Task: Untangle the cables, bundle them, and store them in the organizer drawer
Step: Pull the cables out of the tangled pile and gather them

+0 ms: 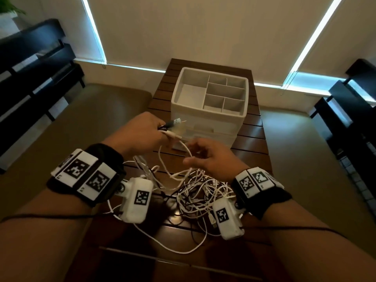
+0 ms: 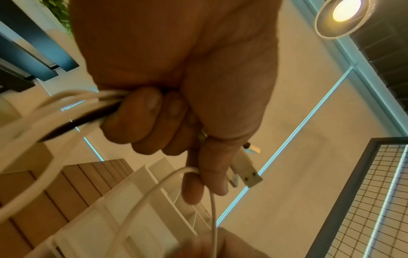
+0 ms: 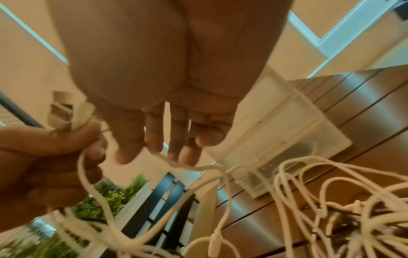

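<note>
My left hand [image 1: 160, 131] is raised in front of the white organizer [image 1: 209, 117] and grips several white and black cable ends [image 2: 73, 111] in its fist. USB plugs [image 1: 175, 121] stick out past its thumb, one plug [image 2: 246, 172] plain in the left wrist view. A white cable [image 1: 186, 148] runs from that fist down past my right hand [image 1: 191, 153]. That hand's fingers [image 3: 176, 139] hang loosely spread, and the cable lies across their tips without a pinch. The tangle of white and black cables [image 1: 200, 192] lies on the table beneath both wrists.
The organizer has open top compartments [image 1: 225, 91] and closed translucent drawers [image 1: 211, 132] facing me. It stands on a dark slatted wooden table [image 1: 252, 143]. Dark shelving stands at the left [image 1: 36, 68] and at the right [image 1: 350, 110], with floor between.
</note>
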Tool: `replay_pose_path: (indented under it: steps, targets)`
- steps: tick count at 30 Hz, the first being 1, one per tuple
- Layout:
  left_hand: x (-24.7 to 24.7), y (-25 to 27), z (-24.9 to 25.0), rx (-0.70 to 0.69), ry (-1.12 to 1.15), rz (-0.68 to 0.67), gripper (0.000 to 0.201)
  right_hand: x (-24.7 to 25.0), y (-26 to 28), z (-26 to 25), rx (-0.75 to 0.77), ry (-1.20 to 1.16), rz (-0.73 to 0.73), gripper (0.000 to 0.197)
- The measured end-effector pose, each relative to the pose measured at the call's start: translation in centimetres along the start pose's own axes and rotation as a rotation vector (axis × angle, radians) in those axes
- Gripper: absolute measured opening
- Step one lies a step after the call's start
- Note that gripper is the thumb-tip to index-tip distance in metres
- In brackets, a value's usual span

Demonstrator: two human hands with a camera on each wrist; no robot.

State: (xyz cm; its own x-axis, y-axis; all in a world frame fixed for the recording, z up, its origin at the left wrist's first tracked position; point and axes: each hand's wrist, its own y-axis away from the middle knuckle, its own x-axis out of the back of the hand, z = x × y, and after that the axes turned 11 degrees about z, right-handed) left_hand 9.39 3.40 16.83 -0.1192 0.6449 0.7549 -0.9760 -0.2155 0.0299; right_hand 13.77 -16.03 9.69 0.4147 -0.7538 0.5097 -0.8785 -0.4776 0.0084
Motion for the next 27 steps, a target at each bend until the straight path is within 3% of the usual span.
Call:
replay_pose_path:
  steps: [2, 7, 9, 12, 14, 16, 17, 20, 23, 27]
  targets:
    - [0.4, 0.0, 0.0, 0.004, -0.012, 0.018, 0.018, -0.2, -0.4, -1.0, 0.098, 0.088, 0.027, 0.003]
    - [3.6, -0.8, -2.5, 0.069, -0.103, 0.235, 0.021, 1.6, -0.1, 0.8, -0.015, -0.097, 0.292, 0.025]
    - [4.6, -1.0, -3.4, 0.093, -0.129, 0.302, 0.017, 2.1, 1.0, 1.9, -0.056, -0.073, 0.319, 0.025]
    - [4.3, -0.9, -3.4, 0.135, -0.089, 0.324, 0.020, 0.9, 2.9, 3.1, -0.181, -0.041, 0.130, 0.017]
    - [3.2, -0.9, -3.1, 0.131, -0.075, 0.303, 0.022, -0.5, 4.2, 3.6, -0.234, 0.043, -0.179, 0.016]
    - [2.1, -0.9, -2.6, 0.141, -0.101, 0.216, 0.024, -1.7, 4.8, 4.2, -0.209, 0.248, -0.541, 0.020]
    - [1.6, -0.8, -2.5, 0.162, -0.133, 0.144, 0.026, -1.8, 4.9, 4.8, -0.218, 0.332, -0.619, 0.021]
    - [0.5, -0.3, -2.6, 0.238, -0.197, -0.123, 0.033, -0.8, 4.2, 6.8, -0.312, 0.547, -0.528, 0.011]
    - [-0.8, -0.3, -3.5, 0.386, 0.104, -0.372, 0.030, -1.2, 4.2, 9.2, -0.354, 0.810, -0.524, 0.014]
    - [-3.2, 0.0, -4.4, 0.461, 0.221, -0.462, 0.021, -4.4, 5.0, 12.0, -0.348, 0.940, -0.446, 0.035]
